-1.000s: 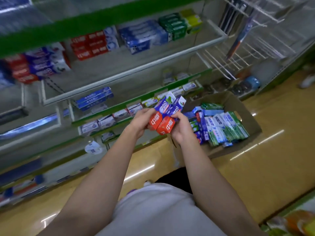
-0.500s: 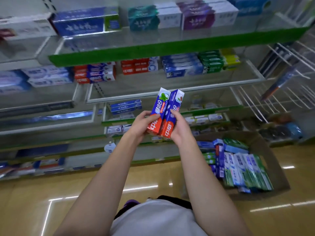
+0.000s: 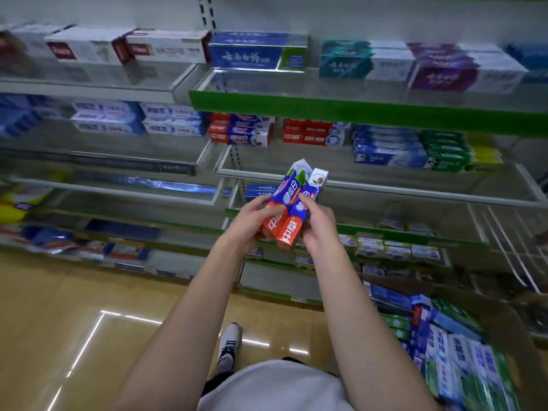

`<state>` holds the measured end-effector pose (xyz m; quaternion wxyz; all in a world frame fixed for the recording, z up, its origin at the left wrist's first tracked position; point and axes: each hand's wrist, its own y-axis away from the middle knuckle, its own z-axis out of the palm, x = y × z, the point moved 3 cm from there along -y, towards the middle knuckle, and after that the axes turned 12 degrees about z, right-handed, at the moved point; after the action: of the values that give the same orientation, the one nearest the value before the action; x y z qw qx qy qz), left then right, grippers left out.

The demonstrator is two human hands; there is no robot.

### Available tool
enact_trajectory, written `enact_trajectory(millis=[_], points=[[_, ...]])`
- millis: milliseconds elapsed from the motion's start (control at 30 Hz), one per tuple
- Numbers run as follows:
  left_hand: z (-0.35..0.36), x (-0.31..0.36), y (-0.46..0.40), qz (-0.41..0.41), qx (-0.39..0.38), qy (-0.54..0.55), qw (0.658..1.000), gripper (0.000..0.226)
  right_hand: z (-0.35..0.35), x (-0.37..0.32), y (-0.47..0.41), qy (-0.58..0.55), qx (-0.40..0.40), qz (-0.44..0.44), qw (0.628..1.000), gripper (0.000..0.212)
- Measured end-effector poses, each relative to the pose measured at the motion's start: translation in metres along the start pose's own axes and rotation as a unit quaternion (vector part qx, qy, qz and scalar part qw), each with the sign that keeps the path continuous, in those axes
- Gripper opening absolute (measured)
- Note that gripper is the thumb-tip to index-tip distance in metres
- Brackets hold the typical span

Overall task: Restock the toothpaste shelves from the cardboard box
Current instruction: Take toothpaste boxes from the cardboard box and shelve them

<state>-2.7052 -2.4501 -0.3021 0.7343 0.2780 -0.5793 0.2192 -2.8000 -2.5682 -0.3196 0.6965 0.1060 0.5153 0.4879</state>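
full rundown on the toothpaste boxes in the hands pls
The held toothpaste boxes are long printed cartons, at least two side by side, tilted upright with their far ends leaning right. Each has a red-orange lower end with white characters, a blue middle with white characters, and a white top end with a green or red picture. The left hand wraps the left carton's lower half; the right hand has its grip on the right carton, thumb across its blue face. They are held in the air before the wire-edged shelf.

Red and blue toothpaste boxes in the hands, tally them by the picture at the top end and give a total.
Red and blue toothpaste box with green leaf picture: 1
Red and blue toothpaste box with red picture: 1
Total in view: 2. The left hand and right hand may hide more.
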Motion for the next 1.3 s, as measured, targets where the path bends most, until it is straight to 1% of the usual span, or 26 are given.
enact_trajectory(millis=[133, 267, 367, 500, 567, 700, 800, 867, 933, 1000, 1067, 1133, 1200, 1267, 1300], points=[[-0.019, 0.013, -0.016, 0.006, -0.022, -0.004, 1.000, 0.042, 0.028, -0.006, -0.013, 0.008, 0.002, -0.011, 1.000, 0.063], [-0.057, 0.030, -0.035, 0.012, -0.057, 0.008, 0.998, 0.047, 0.073, -0.005, -0.025, 0.011, 0.003, -0.013, 1.000, 0.046], [-0.084, 0.047, -0.058, 0.014, -0.096, 0.018, 0.995, 0.058, 0.108, -0.001, -0.031, 0.020, 0.007, -0.001, 1.000, 0.039], [-0.109, 0.055, -0.081, 0.017, -0.137, -0.018, 0.990, 0.081, 0.142, -0.001, -0.040, -0.003, 0.043, -0.009, 0.999, 0.032], [-0.119, 0.056, -0.091, 0.018, -0.149, -0.030, 0.988, 0.090, 0.156, -0.004, -0.045, -0.027, 0.055, -0.015, 0.998, 0.035], [-0.136, 0.068, -0.112, 0.002, -0.222, -0.107, 0.969, 0.101, 0.175, -0.001, -0.062, -0.052, 0.084, -0.006, 0.995, 0.040], [-0.148, 0.075, -0.127, 0.015, -0.251, -0.178, 0.951, 0.111, 0.184, 0.002, -0.071, -0.078, 0.090, -0.010, 0.993, 0.039], [-0.156, 0.077, -0.131, 0.052, -0.239, -0.243, 0.939, 0.111, 0.190, 0.005, -0.076, -0.090, 0.096, -0.015, 0.991, 0.038], [-0.163, 0.081, -0.133, 0.104, -0.200, -0.306, 0.925, 0.101, 0.197, 0.009, -0.081, -0.100, 0.100, -0.016, 0.990, 0.038], [-0.170, 0.083, -0.137, 0.154, -0.171, -0.318, 0.920, 0.088, 0.205, 0.011, -0.089, -0.118, 0.095, -0.029, 0.988, 0.042], [-0.178, 0.085, -0.142, 0.158, -0.162, -0.297, 0.928, 0.084, 0.211, 0.009, -0.096, -0.124, 0.095, -0.046, 0.987, 0.045], [-0.185, 0.089, -0.148, 0.145, -0.153, -0.281, 0.936, 0.083, 0.214, 0.002, -0.103, -0.066, 0.118, -0.066, 0.989, 0.048], [-0.190, 0.093, -0.155, 0.125, -0.132, -0.266, 0.947, 0.078, 0.213, -0.006, -0.110, 0.044, 0.163, -0.067, 0.983, 0.047], [-0.195, 0.095, -0.165, 0.100, -0.108, -0.273, 0.951, 0.074, 0.213, -0.010, -0.113, 0.160, 0.206, -0.053, 0.964, 0.041], [-0.198, 0.095, -0.171, 0.091, -0.097, -0.291, 0.947, 0.068, 0.212, -0.009, -0.115, 0.209, 0.221, -0.046, 0.952, 0.039]])
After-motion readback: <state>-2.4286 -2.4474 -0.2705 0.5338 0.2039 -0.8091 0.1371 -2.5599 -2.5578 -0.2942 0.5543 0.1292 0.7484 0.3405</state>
